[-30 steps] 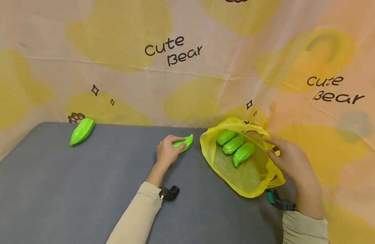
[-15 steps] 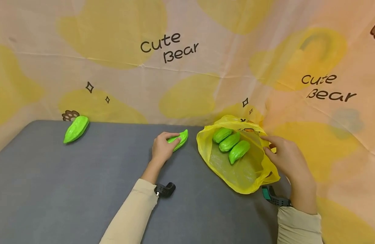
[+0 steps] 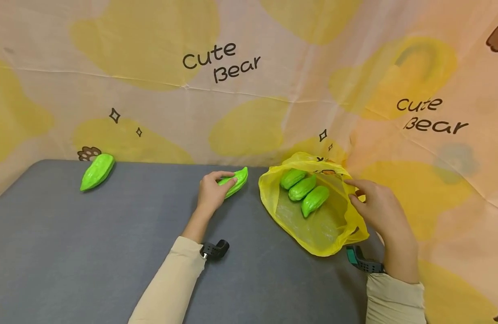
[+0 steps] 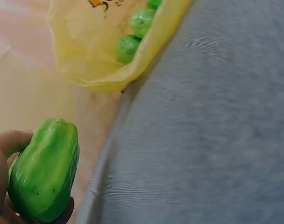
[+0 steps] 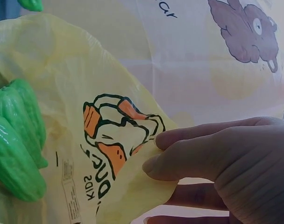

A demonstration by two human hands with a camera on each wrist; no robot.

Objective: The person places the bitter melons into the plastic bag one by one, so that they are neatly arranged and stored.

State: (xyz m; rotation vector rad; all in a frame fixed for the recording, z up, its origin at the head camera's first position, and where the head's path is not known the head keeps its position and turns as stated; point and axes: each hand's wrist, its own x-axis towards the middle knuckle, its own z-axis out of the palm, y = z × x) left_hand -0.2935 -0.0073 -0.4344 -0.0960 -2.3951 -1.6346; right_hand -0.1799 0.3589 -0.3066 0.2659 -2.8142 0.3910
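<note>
In the head view my left hand (image 3: 211, 192) grips a glossy green ridged fruit (image 3: 241, 180) with a pointed tip, left of the bag. Thumb and fingers wrap its sides in the left wrist view, where the blunt end of the held fruit (image 4: 46, 172) faces the camera. My right hand (image 3: 380, 207) pinches the right rim of a yellow plastic bag (image 3: 268, 198) between thumb and fingers, and the bag's mouth gapes toward me. Inside lie three similar green fruits (image 3: 315, 201), side by side. A duck print shows on the pinched bag wall (image 5: 128, 186) in the right wrist view.
Another green fruit (image 3: 97, 172) lies at the far left of the grey table (image 3: 91, 243), by its back edge. A printed cloth (image 3: 159, 108) hangs behind the table and along its right side.
My left hand has raised the fruit slightly, its tip tilting up. The right hand keeps its pinch on the bag. The whole head view has shifted a little.
</note>
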